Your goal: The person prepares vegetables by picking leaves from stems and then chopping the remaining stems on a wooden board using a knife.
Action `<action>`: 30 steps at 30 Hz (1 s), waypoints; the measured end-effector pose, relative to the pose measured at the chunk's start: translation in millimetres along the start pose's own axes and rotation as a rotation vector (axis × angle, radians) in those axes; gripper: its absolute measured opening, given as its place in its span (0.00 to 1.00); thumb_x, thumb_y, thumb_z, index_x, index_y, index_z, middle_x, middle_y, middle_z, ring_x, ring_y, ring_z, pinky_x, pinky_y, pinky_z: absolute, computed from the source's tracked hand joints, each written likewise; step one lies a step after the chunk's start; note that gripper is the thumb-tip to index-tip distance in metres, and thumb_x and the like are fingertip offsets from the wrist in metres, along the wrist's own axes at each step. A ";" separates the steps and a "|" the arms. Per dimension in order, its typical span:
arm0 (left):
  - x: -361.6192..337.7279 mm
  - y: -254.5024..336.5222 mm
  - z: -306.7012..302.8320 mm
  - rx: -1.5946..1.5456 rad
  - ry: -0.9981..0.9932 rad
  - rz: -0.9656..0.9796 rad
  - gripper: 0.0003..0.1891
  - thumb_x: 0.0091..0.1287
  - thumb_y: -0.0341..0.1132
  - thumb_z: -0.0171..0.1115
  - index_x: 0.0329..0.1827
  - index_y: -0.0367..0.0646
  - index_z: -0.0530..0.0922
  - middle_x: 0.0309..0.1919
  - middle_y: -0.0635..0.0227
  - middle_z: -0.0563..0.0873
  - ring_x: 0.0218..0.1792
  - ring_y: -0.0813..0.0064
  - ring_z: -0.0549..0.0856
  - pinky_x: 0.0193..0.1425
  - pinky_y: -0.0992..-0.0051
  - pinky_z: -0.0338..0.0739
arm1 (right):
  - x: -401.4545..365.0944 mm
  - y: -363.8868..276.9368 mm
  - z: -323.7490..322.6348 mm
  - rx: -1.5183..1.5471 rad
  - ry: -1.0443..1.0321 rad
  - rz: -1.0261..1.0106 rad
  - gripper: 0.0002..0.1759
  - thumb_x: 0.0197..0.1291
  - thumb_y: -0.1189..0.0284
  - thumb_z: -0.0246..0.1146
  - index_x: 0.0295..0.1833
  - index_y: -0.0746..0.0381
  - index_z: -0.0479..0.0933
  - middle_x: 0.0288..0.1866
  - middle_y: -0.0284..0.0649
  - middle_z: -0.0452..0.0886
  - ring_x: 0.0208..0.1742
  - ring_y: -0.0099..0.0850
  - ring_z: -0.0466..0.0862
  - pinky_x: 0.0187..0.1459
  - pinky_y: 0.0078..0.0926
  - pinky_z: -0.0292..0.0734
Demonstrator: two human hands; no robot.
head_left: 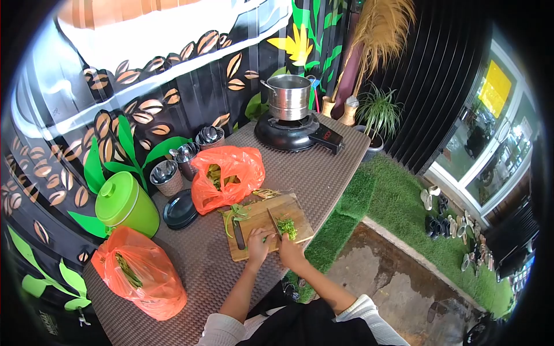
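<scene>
A wooden cutting board [291, 203] lies on the table in front of me. My right hand [291, 252] is closed round a knife, whose blade [272, 220] points away from me across the board. Just right of the blade sits a small heap of finely chopped greens [287, 228]. My left hand [258, 244] is on the board left of the knife, fingers curled over a bit of green stems that is mostly hidden. Leafy sprigs [238, 213] lie at the board's left side, near a dark narrow strip [239, 235]. Pale stem ends [265, 193] rest at its far edge.
An orange plastic bag [242, 164] of greens stands behind the board, another bag [156, 282] at left. Black plates [180, 209], a green lidded bucket [131, 202] and cutlery cups [167, 179] line the wall side. A steel pot [289, 98] sits on a portable stove [285, 134] at the far end.
</scene>
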State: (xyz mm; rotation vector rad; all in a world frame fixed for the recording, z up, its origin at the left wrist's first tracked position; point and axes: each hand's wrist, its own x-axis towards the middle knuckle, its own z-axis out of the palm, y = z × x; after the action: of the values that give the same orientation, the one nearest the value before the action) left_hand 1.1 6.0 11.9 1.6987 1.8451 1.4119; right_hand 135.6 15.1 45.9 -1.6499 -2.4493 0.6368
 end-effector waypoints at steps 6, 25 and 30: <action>-2.2 -0.5 1.3 -0.002 0.011 0.033 0.05 0.54 0.29 0.68 0.33 0.43 0.86 0.30 0.66 0.83 0.37 0.64 0.79 0.45 0.67 0.73 | 8.5 -4.4 1.1 0.054 0.020 0.046 0.14 0.62 0.71 0.53 0.48 0.66 0.60 0.33 0.59 0.81 0.39 0.54 0.84 0.39 0.51 0.79; -7.0 2.1 -9.1 0.104 -0.070 0.181 0.09 0.54 0.23 0.63 0.38 0.38 0.84 0.38 0.61 0.82 0.43 0.63 0.78 0.49 0.67 0.73 | -13.9 -5.4 3.4 0.034 0.107 0.109 0.13 0.62 0.71 0.52 0.47 0.66 0.61 0.31 0.58 0.82 0.35 0.54 0.84 0.35 0.49 0.79; 7.2 -16.8 5.3 -0.077 -0.176 -0.017 0.08 0.54 0.22 0.65 0.37 0.36 0.83 0.35 0.60 0.82 0.37 0.65 0.80 0.43 0.70 0.75 | 2.2 13.9 1.0 0.008 0.077 -0.014 0.14 0.62 0.69 0.53 0.47 0.67 0.61 0.31 0.59 0.81 0.36 0.55 0.84 0.34 0.49 0.79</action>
State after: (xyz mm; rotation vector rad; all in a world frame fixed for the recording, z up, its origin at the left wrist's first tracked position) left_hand -7.4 17.4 -0.8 1.7058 1.6853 1.2656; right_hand 146.3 21.2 39.1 -1.6211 -2.3990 0.5695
